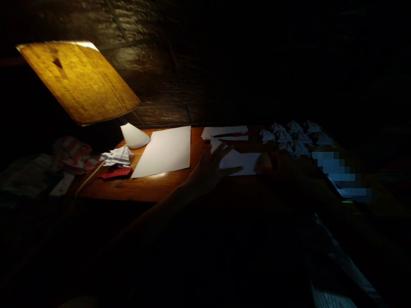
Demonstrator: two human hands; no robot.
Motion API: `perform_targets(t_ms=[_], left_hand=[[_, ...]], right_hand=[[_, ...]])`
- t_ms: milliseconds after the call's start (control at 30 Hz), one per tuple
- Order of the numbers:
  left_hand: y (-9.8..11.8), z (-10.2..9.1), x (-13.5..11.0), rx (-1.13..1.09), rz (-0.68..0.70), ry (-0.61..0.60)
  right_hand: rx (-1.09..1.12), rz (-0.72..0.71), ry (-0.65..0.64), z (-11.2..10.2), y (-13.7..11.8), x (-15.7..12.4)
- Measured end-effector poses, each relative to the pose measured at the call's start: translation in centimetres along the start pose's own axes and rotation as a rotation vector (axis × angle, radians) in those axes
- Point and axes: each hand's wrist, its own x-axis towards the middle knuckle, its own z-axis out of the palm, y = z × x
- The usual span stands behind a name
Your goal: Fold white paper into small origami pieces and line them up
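Note:
A white sheet of paper [245, 161] lies on the wooden table, with one corner or flap standing up at its left end. My left hand [212, 167] reaches over that left end, fingers spread and apart, and seems to rest on the paper. At the sheet's right edge is my right hand [271, 163], deep in shadow and blurred. Its fingers are too dark to show whether they grip the edge.
A lit lamp with a yellow shade [80, 81] stands left. Near it are a larger white sheet [167, 152], a folded paper piece [118, 156] and a red object [116, 173]. Stacked paper [224, 131] lies behind; several folded paper shapes [293, 137] and a glowing phone [340, 175] are right.

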Motion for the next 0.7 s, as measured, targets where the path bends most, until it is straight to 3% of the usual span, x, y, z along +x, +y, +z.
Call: perform_targets(t_ms=[100,300,467,700], left_hand=[[0.4,0.0,0.8,-0.025,0.133,-0.13],[0.4,-0.8,1.5,0.008,0.111,-0.328],[-0.5,-0.8,1.8,-0.077,0.12,-0.349],[0.2,-0.7,1.4,-0.17,0.044,-0.43]], right_hand=[[0.058,-0.036,0.079,0.3,0.2,-0.4],[-0.06,-0.376,0.212,-0.8,-1.0,-1.3],[-0.104,-0.728,-0.016,-1.1,-2.7,-2.8],[-0.037,-0.826,-0.036,0.3,-1.4,-4.0]])
